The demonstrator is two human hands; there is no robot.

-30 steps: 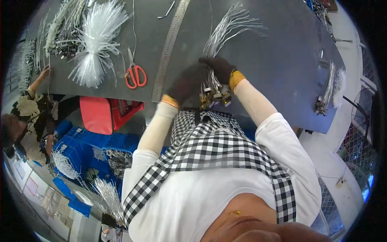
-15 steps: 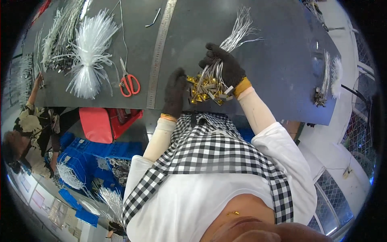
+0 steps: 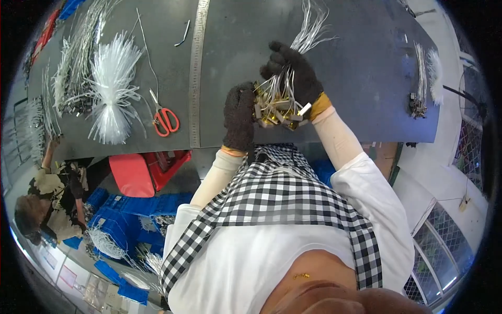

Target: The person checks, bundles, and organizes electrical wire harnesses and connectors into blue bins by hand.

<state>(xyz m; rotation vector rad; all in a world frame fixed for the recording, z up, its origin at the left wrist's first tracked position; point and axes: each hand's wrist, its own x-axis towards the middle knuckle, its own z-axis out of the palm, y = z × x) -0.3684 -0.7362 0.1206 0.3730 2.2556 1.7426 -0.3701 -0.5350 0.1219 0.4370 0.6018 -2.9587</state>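
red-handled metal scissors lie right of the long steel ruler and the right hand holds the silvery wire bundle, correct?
Wrong side: the head view shows the red-handled metal scissors left of the long steel ruler, while the dark-gloved right hand holds the silvery wire bundle.

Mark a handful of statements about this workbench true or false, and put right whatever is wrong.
1. The right hand holds a bundle of silvery wires. True.
2. The long ruler lies between the scissors and the left hand. True.
3. Both hands are bare. False: both are gloved.
4. The scissors are green-handled. False: they are red-handled.
5. A fanned-out bunch of clear strips lies to the left of the ruler. True.
6. The scissors lie to the right of the wires. False: they lie to the left.
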